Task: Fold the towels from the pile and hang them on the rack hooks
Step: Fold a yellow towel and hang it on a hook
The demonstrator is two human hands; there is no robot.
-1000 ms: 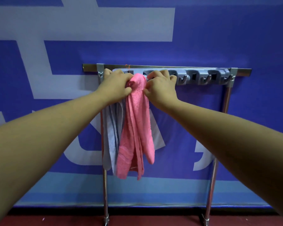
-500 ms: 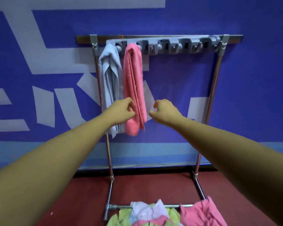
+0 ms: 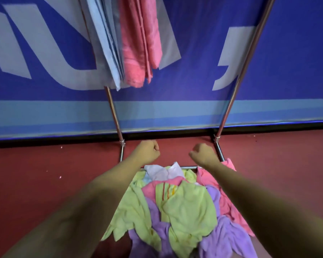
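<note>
A pile of towels point(image 3: 183, 207) in green, purple, pink and white lies on the floor between my forearms. My left hand point(image 3: 147, 151) and my right hand point(image 3: 202, 152) hover just beyond the pile's far edge, fingers curled, holding nothing. Above them a folded pink towel point(image 3: 140, 45) and a folded pale blue towel point(image 3: 105, 43) hang side by side from the rack; the hooks are out of view above the frame.
The rack's two chrome legs point(image 3: 114, 112) point(image 3: 237, 84) run down to a base bar point(image 3: 188, 167) at the pile's far edge. A blue banner wall point(image 3: 287, 62) stands right behind the rack. Red floor point(image 3: 35, 174) spreads on both sides.
Both hands let go of the hung pink towel and dropped from the hooks to just above the floor pile. My view tilted down, so the hooks left the frame.
</note>
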